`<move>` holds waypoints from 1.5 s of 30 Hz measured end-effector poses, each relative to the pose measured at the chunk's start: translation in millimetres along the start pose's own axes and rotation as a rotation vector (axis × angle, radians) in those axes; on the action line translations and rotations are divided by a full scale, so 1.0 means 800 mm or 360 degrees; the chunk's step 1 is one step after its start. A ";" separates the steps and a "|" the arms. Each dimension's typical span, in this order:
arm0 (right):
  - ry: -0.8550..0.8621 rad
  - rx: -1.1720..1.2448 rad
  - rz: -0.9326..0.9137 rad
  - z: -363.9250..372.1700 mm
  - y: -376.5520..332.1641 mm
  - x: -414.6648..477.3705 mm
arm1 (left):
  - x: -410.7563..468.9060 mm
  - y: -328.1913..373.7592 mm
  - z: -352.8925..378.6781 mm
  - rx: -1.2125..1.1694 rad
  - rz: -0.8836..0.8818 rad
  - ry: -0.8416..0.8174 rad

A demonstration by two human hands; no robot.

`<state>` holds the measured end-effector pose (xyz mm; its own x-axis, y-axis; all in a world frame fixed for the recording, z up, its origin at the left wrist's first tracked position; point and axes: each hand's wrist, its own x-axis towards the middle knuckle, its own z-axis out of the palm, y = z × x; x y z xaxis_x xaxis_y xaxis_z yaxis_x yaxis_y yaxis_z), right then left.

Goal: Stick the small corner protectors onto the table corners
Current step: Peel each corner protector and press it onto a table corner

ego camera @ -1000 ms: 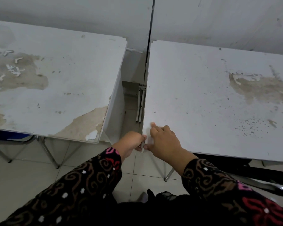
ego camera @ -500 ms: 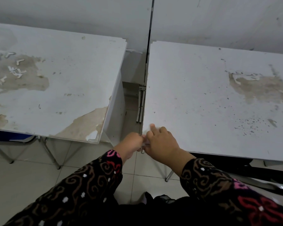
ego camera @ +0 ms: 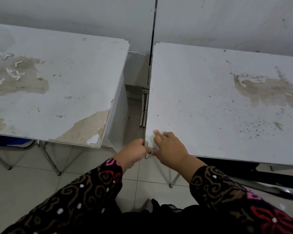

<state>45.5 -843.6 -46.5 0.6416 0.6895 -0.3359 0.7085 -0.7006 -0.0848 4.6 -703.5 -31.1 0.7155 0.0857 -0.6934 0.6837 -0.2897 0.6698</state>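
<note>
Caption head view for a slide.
Left hand pinches and right hand presses a small pale corner protector onto the near corner of the stained white right table.

protectors on left table; right table beside, gap between

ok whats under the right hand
The right hand lies on the near left corner of the right table. A pale sliver, likely a corner protector, shows beside the left hand; the corner itself is covered.
</note>
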 end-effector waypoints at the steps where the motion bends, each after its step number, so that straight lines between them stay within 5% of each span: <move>1: -0.0003 0.0040 0.0032 0.001 0.000 0.000 | 0.002 0.000 0.004 -0.0030 -0.0019 0.0033; 5: 0.0041 0.0186 0.0076 -0.001 0.003 0.000 | 0.001 0.000 0.007 -0.0108 -0.0016 0.0082; 10: 0.0065 0.0326 0.0292 -0.006 -0.007 0.007 | -0.003 0.007 -0.021 -0.0136 -0.0050 -0.0164; 18: 0.0149 0.0268 0.0262 0.000 -0.016 0.005 | 0.015 0.012 -0.014 0.0148 -0.0176 0.0046; 45: 0.0088 0.0137 0.0297 -0.011 -0.011 0.013 | 0.018 0.007 -0.011 -0.0048 -0.0224 0.0065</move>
<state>48.2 -828.4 -41.3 0.7761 0.5538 -0.3017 0.5498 -0.8285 -0.1065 20.4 -695.9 -35.0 0.6172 0.1620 -0.7700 0.7812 -0.2432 0.5750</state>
